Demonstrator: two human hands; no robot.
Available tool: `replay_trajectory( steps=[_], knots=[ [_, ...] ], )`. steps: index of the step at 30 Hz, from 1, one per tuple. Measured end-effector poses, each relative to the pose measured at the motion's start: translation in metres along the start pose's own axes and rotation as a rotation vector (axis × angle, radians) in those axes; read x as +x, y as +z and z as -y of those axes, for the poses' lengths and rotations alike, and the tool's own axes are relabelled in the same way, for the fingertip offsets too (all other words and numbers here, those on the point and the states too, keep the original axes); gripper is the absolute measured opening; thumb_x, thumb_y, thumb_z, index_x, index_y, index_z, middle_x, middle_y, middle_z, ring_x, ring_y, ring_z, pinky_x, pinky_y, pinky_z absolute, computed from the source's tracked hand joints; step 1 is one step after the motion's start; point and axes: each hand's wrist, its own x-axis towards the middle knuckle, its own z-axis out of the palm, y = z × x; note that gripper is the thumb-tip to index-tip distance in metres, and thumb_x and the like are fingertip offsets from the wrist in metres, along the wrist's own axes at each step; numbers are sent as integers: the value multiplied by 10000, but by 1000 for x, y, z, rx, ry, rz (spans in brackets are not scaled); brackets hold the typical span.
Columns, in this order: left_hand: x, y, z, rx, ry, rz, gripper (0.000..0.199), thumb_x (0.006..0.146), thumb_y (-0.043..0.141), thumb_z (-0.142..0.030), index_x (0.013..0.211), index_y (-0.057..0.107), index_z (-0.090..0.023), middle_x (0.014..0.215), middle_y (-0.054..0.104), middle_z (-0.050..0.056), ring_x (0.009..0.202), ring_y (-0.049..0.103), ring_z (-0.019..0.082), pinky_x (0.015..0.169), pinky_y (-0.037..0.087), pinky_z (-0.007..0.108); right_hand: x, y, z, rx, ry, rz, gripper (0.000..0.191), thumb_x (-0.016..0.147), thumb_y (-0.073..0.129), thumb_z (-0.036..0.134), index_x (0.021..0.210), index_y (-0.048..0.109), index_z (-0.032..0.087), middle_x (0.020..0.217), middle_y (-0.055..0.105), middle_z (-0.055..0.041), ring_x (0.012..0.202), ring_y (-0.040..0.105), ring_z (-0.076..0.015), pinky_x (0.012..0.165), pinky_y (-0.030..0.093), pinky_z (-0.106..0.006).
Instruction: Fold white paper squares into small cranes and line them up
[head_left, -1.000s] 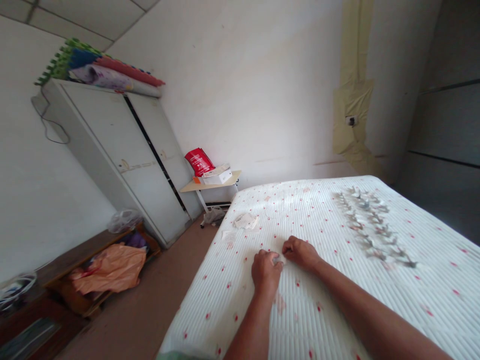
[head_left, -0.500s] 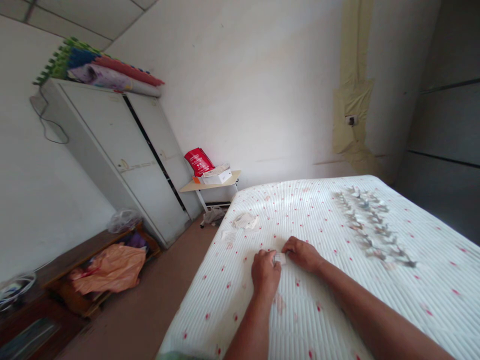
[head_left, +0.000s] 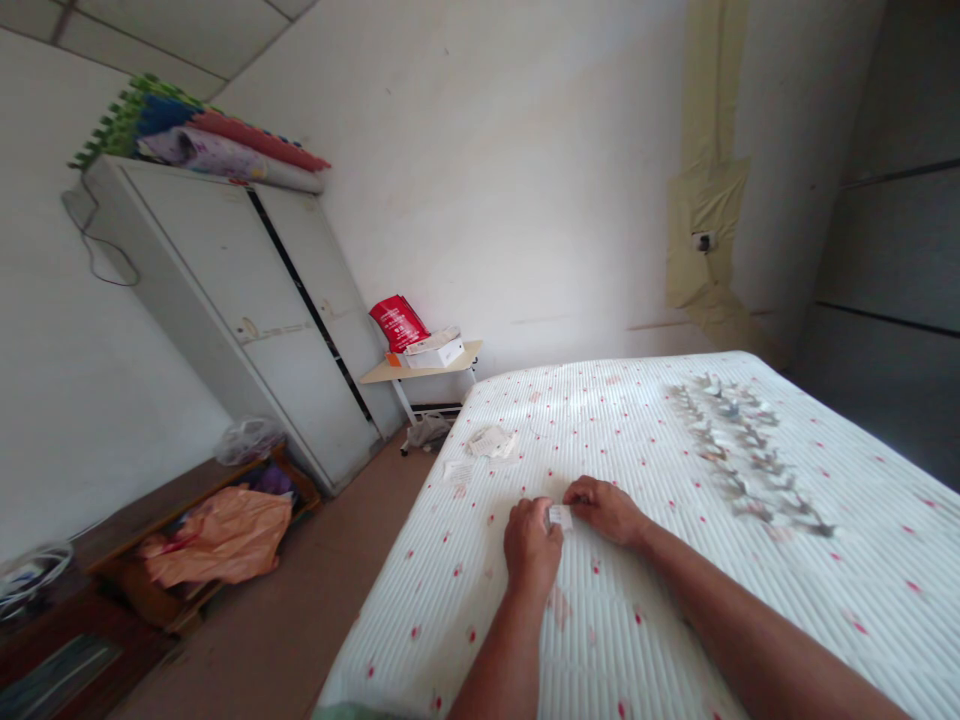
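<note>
A small piece of printed paper (head_left: 560,516) lies between my hands on the white mattress (head_left: 600,620) with red dots. My left hand (head_left: 531,540) is closed on the paper's left edge. My right hand (head_left: 604,508) has its fingers curled at the paper's upper right; its thumb and fingertips are pressed together near the corner, and whether they grip it is too small to tell. Several small folded paper pieces (head_left: 750,450) stand in rows to the right. A stack of paper sheets (head_left: 492,442) rests at the mattress's left edge, with a printed sheet (head_left: 457,471) beside it.
Behind the mattress's left corner, a small table (head_left: 382,373) holds a red bag (head_left: 399,322) and a white box (head_left: 436,351). A grey cabinet (head_left: 225,290) stands at the left. Below it, an orange plastic bag (head_left: 221,537) lies on a low wooden bench.
The hands have hardly moved. A little more of the small paper shows between them.
</note>
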Motion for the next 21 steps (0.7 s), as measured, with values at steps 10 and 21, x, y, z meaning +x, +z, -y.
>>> replay_trajectory(
  steps=[10, 21],
  knots=[
    [1, 2, 2, -80, 79, 19, 466, 705, 480, -57, 1127, 564, -234, 1023, 614, 40, 988, 503, 168, 900, 365, 270, 7, 14, -3, 11, 115, -84, 160, 660, 505, 160, 762, 618, 208, 701, 625, 9, 622, 521, -109, 548, 313, -204],
    [6, 9, 9, -298, -61, -48, 375, 736, 465, -170, 1086, 593, -207, 901, 668, 27, 826, 591, 142, 809, 440, 255, 12, 26, -18, 399, -47, -88, 184, 615, 477, 122, 753, 586, 175, 648, 558, 26, 605, 498, -107, 570, 364, -203]
  ],
)
